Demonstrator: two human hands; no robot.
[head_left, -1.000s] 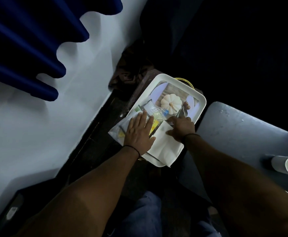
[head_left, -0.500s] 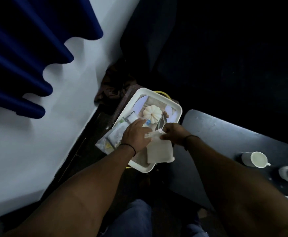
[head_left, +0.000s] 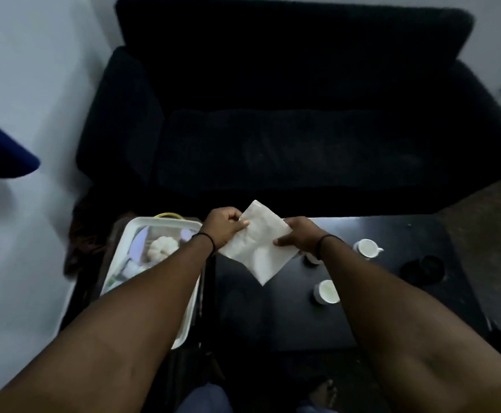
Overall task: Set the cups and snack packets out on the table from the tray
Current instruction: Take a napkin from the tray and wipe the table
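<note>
A low, dark, glossy rectangular bench [head_left: 273,317] stands in front of a black sofa. On its top sit white ceramic cups: one with a small handle [head_left: 366,248] toward the far right, one [head_left: 326,292] nearer the front edge, and a third [head_left: 310,258] mostly hidden behind a wrist. A dark round object [head_left: 423,268] lies on the right part, too dim to identify. Just left of the bench, a white rectangular plastic tray [head_left: 130,236] rests on a separate lower stand.
</note>
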